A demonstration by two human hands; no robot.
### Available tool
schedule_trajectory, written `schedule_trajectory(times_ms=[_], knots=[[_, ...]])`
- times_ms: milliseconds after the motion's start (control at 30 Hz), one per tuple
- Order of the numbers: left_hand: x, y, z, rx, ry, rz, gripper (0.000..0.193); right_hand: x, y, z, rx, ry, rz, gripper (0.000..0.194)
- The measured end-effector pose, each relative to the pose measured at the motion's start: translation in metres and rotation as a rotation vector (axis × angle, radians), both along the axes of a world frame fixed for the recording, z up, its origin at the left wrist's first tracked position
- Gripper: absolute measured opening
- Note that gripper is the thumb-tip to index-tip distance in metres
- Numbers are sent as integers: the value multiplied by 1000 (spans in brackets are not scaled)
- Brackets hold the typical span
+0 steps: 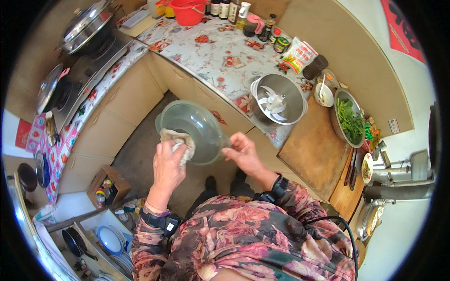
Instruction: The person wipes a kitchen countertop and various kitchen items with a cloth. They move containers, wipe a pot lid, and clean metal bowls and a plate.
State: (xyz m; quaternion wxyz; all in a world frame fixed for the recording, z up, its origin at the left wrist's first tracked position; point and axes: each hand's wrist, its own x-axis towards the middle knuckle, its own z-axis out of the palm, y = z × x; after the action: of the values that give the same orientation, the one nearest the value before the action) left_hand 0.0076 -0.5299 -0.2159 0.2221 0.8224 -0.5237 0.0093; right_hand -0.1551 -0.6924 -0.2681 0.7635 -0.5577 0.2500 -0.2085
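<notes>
A translucent greenish bowl (207, 137) with side handles is held up in front of me, above the floor. My right hand (244, 152) pinches its handle at the right side. In my left hand (166, 163) is a crumpled beige cloth (188, 142), pressed against the bowl's near left part. The cloth hides some of the rim there. On the counter beyond, to the right of the bowl, stands a food chopper bowl (297, 89) with a white rim and handles. White curved blades (276, 102) sit inside it.
A wooden cutting board (309, 158) lies at right, beside a metal bowl (335, 123) of leafy greens (349, 121). Knives (351, 170) lie near it. Bottles (223, 8) and a red bucket (186, 14) line the back. Pans stand on the gas stove (82, 84) at left.
</notes>
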Motion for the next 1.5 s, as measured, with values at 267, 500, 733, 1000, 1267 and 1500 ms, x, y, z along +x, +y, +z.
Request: schedule_trajectory(times_ms=[267,500,733,1000,1267,1500], knots=[[47,30,13,-532,-49,483,51,-26,-30,7,155,-34,-71,20],[37,-1,15,-413,-103,95,54,-32,-21,3,154,-41,48,22],[34,57,-37,-54,103,214,53,-75,-59,14,169,-162,-336,21],[20,84,-96,-108,447,374,46,-154,-168,33,77,-40,-701,14],[-25,47,-110,-130,491,362,45,-156,-235,-1,103,144,-549,11],[-57,37,-115,-86,529,389,45,-151,-259,-18,201,237,-491,15]])
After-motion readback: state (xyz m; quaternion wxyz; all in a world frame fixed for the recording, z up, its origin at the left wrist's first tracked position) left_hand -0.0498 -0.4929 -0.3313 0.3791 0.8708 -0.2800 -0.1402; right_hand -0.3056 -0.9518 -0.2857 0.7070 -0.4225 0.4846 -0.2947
